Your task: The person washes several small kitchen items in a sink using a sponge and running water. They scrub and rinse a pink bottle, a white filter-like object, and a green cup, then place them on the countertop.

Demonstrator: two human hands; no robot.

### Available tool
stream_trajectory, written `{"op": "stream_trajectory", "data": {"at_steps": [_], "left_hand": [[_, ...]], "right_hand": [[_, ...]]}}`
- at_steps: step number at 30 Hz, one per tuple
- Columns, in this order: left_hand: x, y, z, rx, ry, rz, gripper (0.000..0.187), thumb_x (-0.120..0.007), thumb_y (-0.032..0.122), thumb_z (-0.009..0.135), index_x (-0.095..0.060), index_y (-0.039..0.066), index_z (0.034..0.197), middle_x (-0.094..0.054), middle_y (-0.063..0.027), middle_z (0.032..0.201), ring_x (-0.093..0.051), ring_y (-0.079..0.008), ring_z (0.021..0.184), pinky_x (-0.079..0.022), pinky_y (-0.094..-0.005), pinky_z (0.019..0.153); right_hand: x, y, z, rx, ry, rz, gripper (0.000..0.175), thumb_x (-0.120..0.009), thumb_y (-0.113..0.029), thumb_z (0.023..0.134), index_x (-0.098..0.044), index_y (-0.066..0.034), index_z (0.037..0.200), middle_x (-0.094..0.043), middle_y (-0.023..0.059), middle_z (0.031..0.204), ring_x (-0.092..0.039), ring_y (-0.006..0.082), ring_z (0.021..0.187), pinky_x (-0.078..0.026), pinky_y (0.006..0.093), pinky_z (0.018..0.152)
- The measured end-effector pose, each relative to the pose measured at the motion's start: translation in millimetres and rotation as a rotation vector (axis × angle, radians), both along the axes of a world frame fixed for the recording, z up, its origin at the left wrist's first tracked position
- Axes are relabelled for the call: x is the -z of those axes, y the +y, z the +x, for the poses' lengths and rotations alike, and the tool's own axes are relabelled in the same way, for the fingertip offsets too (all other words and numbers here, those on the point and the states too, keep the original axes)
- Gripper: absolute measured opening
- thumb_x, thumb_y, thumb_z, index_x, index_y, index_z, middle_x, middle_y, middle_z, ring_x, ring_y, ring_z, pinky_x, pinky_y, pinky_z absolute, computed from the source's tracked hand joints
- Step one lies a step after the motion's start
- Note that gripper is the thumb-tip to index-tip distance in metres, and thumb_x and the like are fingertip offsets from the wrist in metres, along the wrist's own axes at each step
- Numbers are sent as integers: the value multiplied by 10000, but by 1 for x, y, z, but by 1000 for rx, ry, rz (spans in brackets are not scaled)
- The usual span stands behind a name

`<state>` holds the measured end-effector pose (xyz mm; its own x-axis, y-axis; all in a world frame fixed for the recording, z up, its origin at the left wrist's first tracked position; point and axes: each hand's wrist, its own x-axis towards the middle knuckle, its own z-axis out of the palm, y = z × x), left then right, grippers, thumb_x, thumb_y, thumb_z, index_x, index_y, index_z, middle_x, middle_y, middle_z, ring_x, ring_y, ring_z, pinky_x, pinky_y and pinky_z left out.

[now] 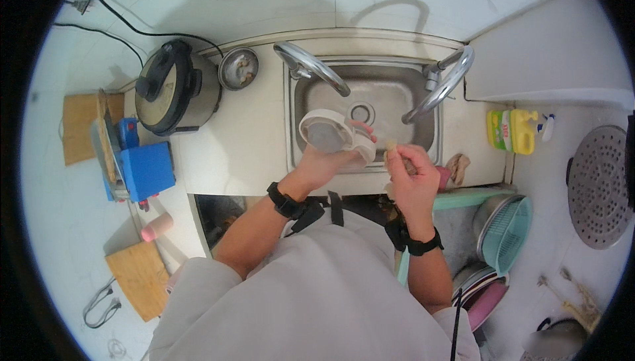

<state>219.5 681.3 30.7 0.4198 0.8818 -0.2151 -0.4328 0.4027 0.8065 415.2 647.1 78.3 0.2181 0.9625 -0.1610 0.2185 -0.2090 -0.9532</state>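
Over the front of a stainless steel sink [387,88], my left hand [320,165] grips a white round plastic container [325,130]. Its rim faces up towards me, and a second curved part sticks out on the right; I cannot tell exactly what it is. Just to the right, my right hand [414,167] pinches a small brownish-yellow scrap [391,145], perhaps sponge or cloth, which the fingers mostly cover. A small gap separates it from the container. The drain [360,112] lies behind both hands.
Two curved chrome taps, left [317,68] and right [441,86], arch over the sink. An electric pressure cooker [178,88] and a steel bowl [238,68] stand on the left counter. A crumpled cloth [457,169] and a yellow detergent jug [511,130] are at right. Basins and a teal colander [506,234] stand lower right.
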Motion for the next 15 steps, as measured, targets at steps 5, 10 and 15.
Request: {"op": "stream_trajectory", "data": {"at_steps": [5, 10, 15], "left_hand": [[1, 0, 13, -71, 57, -52, 390, -646, -52, 904, -632, 29, 1286, -698, -47, 1189, -639, -158, 1105, -530, -329, 972], [2, 2, 4, 106, 617, 149, 373, -682, 22, 959, -605, 39, 1323, -662, -36, 1245, -614, -135, 1127, -514, -322, 977], [-4, -1, 14, 40, 509, 138, 489, -718, 67, 912, -563, 26, 1375, -638, -116, 1299, -602, -212, 1176, -479, -346, 1015]], "right_hand": [[-1, 8, -7, -126, -78, 255, 200, -732, -3, 889, -697, 7, 1085, -707, 142, 1052, -698, 245, 938, -549, 318, 838], [-1, 12, -4, -153, -182, 240, 180, -686, -43, 964, -682, -3, 1140, -677, 59, 1064, -634, 104, 944, -523, 266, 802], [-6, 12, -3, -36, -91, 67, 355, -695, -67, 964, -617, -21, 1307, -685, 66, 1150, -645, 115, 1023, -522, 267, 873]]}}
